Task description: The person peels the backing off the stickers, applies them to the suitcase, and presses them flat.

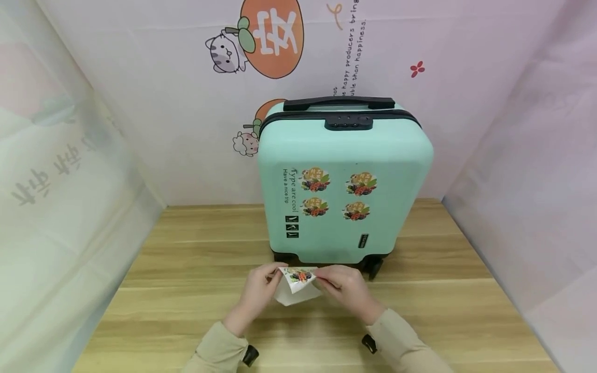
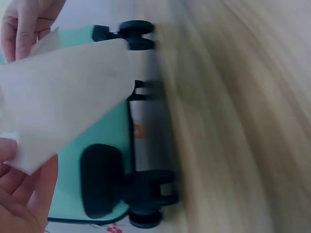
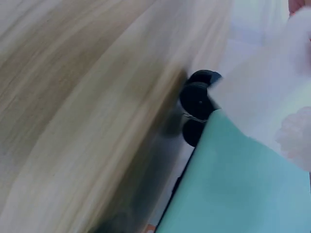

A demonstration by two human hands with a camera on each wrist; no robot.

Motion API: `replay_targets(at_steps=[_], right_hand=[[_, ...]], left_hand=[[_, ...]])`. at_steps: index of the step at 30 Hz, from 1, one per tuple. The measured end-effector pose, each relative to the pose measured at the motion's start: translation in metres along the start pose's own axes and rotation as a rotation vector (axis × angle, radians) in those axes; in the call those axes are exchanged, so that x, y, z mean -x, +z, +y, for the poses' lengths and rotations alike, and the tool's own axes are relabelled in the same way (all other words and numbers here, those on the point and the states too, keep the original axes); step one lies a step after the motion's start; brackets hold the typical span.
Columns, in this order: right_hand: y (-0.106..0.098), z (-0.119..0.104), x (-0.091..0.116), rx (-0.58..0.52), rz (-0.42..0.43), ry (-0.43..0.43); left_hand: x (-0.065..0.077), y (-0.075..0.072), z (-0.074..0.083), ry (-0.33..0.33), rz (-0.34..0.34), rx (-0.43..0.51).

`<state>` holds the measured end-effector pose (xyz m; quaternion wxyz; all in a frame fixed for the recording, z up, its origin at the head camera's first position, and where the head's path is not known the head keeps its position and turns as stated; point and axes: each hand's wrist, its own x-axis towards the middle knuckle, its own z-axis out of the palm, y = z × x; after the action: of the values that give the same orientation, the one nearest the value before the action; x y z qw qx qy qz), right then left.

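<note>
Between the two hands is a white paper sticker sheet (image 1: 298, 298) with a colourful printed sticker (image 1: 300, 276) at its folded-over top. My left hand (image 1: 258, 291) pinches the sheet's left corner between thumb and fingers. On the other side my right hand (image 1: 347, 288) pinches the upper right edge. The left wrist view shows the pale back of the paper (image 2: 73, 92). Just behind stands an upright mint-green suitcase (image 1: 392, 191) bearing several round fruit-like stickers (image 1: 314, 180) on its front.
The suitcase has a black top handle (image 1: 340, 102), a combination lock (image 1: 349, 123) and black wheels (image 1: 372, 265) on the wooden table (image 1: 196, 259). Printed white cloth (image 1: 186, 129) hangs behind and on both sides. Black wrist straps (image 1: 250, 356) show at the sleeves.
</note>
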<state>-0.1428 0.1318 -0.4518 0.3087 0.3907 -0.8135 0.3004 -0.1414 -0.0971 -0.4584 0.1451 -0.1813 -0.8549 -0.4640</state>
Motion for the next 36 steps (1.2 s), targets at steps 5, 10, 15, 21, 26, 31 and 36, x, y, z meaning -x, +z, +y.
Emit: replay_targets(at_steps=[5,10,15,21,26,31,36], right_hand=[[-0.002,-0.002,-0.005,0.003,0.071,-0.078],[-0.004,-0.002,-0.008,0.043,0.089,-0.15],[-0.006,-0.002,-0.009,0.075,0.054,-0.18],[-0.006,0.0,-0.01,0.126,0.017,-0.257],[-0.004,0.002,-0.008,0.146,-0.018,-0.272],[0.001,-0.002,-0.004,0.112,-0.034,-0.184],[0.011,-0.009,-0.007,0.106,0.073,-0.13]], left_hand=[[-0.008,-0.007,0.009,-0.159,-0.036,0.207],[-0.012,-0.013,0.016,-0.34,-0.046,0.499],[-0.013,-0.016,0.022,-0.418,-0.062,0.653],[-0.012,-0.017,0.028,-0.447,-0.054,0.65],[-0.013,-0.013,0.028,-0.487,-0.008,0.579],[-0.009,-0.01,0.024,-0.479,-0.03,0.553],[-0.005,-0.007,0.021,-0.437,-0.101,0.586]])
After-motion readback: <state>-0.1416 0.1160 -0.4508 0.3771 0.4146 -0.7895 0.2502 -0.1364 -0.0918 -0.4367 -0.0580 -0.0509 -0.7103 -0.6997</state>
